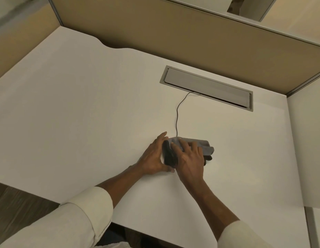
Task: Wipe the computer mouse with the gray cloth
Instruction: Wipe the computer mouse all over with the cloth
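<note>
A black computer mouse [168, 155] lies on the white desk [84, 113], a little right of centre. My left hand [153, 158] cups its left side, fingers at the front and thumb at the back. The gray cloth [203, 146] is draped over the mouse's top and right side, bunched out to the right. My right hand [190, 158] presses flat on the cloth over the mouse, fingers spread. Most of the mouse is hidden under cloth and hands. Its thin black cable [177, 115] runs away from it toward the back.
The cable enters a grey cable hatch [205, 86] set in the desk at the back right. Tan partition panels [155, 33] wall the desk at the back and left. The desk's front edge [119, 222] lies near my sleeves, dark floor below.
</note>
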Motion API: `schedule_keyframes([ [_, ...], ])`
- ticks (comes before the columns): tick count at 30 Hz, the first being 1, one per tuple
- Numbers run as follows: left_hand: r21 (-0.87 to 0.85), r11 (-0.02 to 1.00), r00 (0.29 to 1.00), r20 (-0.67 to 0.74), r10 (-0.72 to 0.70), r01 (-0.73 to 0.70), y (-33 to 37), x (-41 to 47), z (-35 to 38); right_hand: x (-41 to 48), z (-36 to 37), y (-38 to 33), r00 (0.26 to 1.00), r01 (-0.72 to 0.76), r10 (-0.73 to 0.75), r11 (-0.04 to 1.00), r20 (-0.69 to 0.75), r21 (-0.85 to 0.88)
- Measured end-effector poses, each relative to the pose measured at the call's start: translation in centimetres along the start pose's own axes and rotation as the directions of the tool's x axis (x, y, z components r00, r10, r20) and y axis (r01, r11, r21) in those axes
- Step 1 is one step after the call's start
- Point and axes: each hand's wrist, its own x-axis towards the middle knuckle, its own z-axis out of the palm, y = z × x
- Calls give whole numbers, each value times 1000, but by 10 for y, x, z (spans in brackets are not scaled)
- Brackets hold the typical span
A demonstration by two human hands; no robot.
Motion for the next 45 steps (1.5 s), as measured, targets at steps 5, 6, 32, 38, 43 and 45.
schedule_keyframes([
  [5, 3, 1000, 1000, 7, -15, 15, -2, 1, 0, 11, 1, 2, 999, -53, 53, 992, -1, 110],
  [6, 7, 1000, 1000, 6, -15, 15, -3, 1, 0, 8, 2, 3, 999, -42, 42, 992, -2, 122],
  [32, 170, 979, 994, 17, 107, -109, -16, 1, 0, -87, 1, 37, 988, 150, -149, 988, 40, -43],
  [38, 171, 982, 997, 10, 82, -82, -12, 0, 0, -52, -18, 51, 989, -114, 130, 973, -66, 201],
  [43, 180, 980, 996, 3, 85, -84, -12, 1, 1, 2, -14, 47, 962, -271, 272, 920, 34, 284],
  [45, 175, 981, 996, -2, 86, -84, -11, 1, 0, 11, -9, 42, 970, -238, 215, 933, 112, 269],
])
